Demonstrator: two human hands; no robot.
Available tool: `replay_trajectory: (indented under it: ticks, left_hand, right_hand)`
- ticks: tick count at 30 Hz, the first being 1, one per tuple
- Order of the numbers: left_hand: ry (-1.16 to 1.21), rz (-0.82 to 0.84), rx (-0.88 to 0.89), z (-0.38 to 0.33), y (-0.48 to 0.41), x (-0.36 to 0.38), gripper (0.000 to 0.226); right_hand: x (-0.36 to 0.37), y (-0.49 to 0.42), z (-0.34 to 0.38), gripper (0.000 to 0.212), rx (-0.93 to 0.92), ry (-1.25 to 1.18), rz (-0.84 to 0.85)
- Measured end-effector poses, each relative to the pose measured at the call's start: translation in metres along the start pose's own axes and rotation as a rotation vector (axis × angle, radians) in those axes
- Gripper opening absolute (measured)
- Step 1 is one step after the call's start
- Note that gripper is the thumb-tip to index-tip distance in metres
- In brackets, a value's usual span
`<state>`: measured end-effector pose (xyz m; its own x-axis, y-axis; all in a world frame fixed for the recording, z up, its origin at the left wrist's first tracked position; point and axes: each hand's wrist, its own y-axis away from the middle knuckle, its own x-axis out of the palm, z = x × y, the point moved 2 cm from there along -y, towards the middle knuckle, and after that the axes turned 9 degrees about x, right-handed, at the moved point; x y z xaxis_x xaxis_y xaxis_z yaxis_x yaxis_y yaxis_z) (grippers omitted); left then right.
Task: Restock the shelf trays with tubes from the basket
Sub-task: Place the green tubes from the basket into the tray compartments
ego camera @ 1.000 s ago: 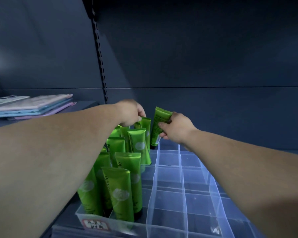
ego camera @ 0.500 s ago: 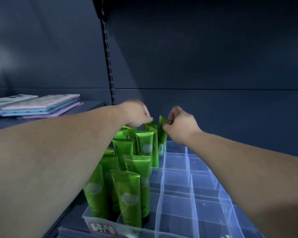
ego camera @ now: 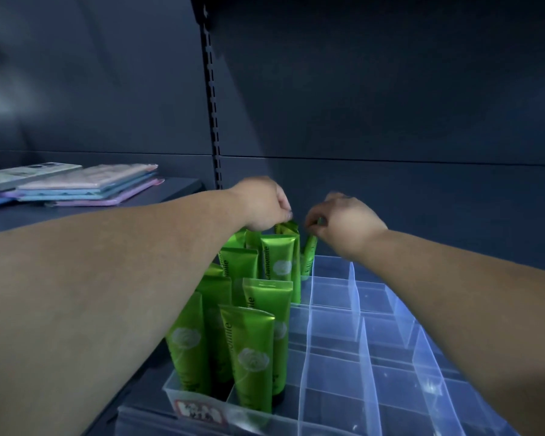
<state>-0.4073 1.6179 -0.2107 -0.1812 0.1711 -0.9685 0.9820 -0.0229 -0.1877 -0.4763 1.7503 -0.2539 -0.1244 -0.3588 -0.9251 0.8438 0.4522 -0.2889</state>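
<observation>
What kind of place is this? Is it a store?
Most likely a store. Lots of the same green tubes stand in a clear tray with dividers, the tray has a label on its front, and behind runs a slotted upright like shop shelving has.

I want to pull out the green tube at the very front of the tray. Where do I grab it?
Pinch the flat sealed top edge of the front green tube from straight above, with your fingers on its front and back faces. It stands upright, the clear tray walls surround its lower part, and a neighbour tube crowds its left, so only the top is free.
</observation>
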Motion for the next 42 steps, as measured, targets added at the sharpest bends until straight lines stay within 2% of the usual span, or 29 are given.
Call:
replay_trajectory:
  ticks: [11, 18, 20, 24, 26, 29, 31, 36, 40, 42]
  left_hand:
    - [-0.002, -0.004, 0.003, 0.003, 0.000, 0.005, 0.024]
    - [-0.027, 0.056, 0.036, 0.003, 0.000, 0.002, 0.014]
    - [-0.043, 0.091, 0.044, 0.005, 0.002, 0.000, 0.017]
    - [-0.062, 0.077, 0.040, 0.007, 0.009, -0.006, 0.027]
    - [-0.050, 0.070, 0.038, 0.008, 0.010, -0.006, 0.029]
    - [-0.015, 0.062, 0.027, 0.008, 0.010, -0.003, 0.029]
    - [-0.015, 0.056, 0.033, 0.007, 0.009, -0.002, 0.030]
    - [0.023, 0.009, 0.024, 0.006, 0.009, -0.004, 0.029]
    - [0.083, -0.125, -0.003, 0.001, 0.002, -0.006, 0.025]
    - [0.157, -0.145, -0.028, -0.003, -0.003, -0.004, 0.038]
  right_hand:
    - [0.015, -0.001, -0.016, 0.027, 0.066, -0.114, -0.046]
    - [0.027, -0.005, -0.001, 0.054, 0.098, -0.104, 0.198]
    - [0.033, -0.006, 0.007, 0.050, 0.067, -0.052, 0.280]
    - [0.050, -0.007, 0.013, 0.024, 0.045, 0.038, 0.357]
    - [0.055, -0.007, 0.013, 0.018, 0.075, 0.015, 0.388]
    - [0.054, -0.004, 0.013, 0.021, 0.105, -0.146, 0.417]
    - [0.052, -0.002, 0.008, 0.024, 0.158, -0.340, 0.376]
    - [0.046, -0.003, -0.020, 0.014, 0.392, -0.826, -0.002]
    - [0.040, 0.004, -0.018, 0.033, 0.324, -0.799, -0.155]
    - [0.038, 0.006, -0.014, 0.035, 0.254, -0.744, -0.210]
